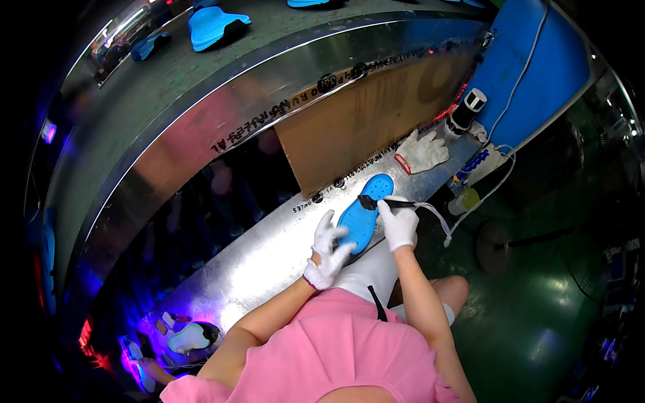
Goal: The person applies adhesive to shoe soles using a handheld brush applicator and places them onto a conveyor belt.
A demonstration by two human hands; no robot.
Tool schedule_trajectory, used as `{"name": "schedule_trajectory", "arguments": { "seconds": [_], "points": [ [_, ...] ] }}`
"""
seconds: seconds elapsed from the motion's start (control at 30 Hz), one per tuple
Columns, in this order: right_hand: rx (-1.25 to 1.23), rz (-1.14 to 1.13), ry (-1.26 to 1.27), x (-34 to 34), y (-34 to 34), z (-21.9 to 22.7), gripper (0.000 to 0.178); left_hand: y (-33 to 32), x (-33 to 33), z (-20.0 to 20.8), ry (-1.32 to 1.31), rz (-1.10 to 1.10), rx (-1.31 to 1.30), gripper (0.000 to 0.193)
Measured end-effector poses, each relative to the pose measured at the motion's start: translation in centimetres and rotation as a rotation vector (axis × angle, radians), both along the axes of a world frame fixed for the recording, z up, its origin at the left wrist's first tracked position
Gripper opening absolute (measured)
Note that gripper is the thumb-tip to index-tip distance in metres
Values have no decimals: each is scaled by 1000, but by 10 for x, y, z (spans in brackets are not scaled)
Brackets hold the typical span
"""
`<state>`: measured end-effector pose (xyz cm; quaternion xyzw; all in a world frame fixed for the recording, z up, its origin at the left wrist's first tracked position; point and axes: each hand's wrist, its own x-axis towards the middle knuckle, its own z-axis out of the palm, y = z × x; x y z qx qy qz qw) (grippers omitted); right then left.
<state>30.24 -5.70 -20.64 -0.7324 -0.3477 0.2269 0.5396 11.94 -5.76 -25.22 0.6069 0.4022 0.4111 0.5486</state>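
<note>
A blue shoe sole (361, 213) lies flat on the shiny metal workbench ledge (269, 258) in front of me. My left hand (327, 250), in a white glove, rests on the near end of the sole and steadies it. My right hand (398, 223), also white-gloved, grips a dark brush (377, 201) whose black head touches the far part of the sole. A white cord (437, 219) hangs looped near the brush handle and my right hand.
A spare white glove with a red cuff (422, 152) lies further along the ledge, near a black-and-white bottle (465, 109). Brown cardboard (363, 117) leans behind. More blue soles (209, 25) ride the belt above. A person's hands with a white shoe part (189, 337) show lower left.
</note>
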Motion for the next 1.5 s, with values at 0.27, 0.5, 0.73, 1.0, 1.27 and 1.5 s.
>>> {"name": "schedule_trajectory", "arguments": {
  "seconds": [0.27,0.5,0.73,1.0,1.27,1.5],
  "points": [
    [-99,-2,-448,-11,4,-16,21,51,41,-1,-813,-356,-1252,81],
    [-86,435,-540,-34,-55,81,14,50,45,9,-992,-398,-1127,70],
    [372,375,-863,-23,-37,99,16,28,59,58,-1372,-568,-986,70],
    [519,397,-734,-27,-48,112,17,28,53,76,-1380,-599,-959,83],
    [442,285,-606,-37,-59,111,17,51,47,83,-1232,-595,-951,92],
    [317,145,-47,-42,-54,107,20,72,41,101,-1237,-719,-932,90]
  ]
}}
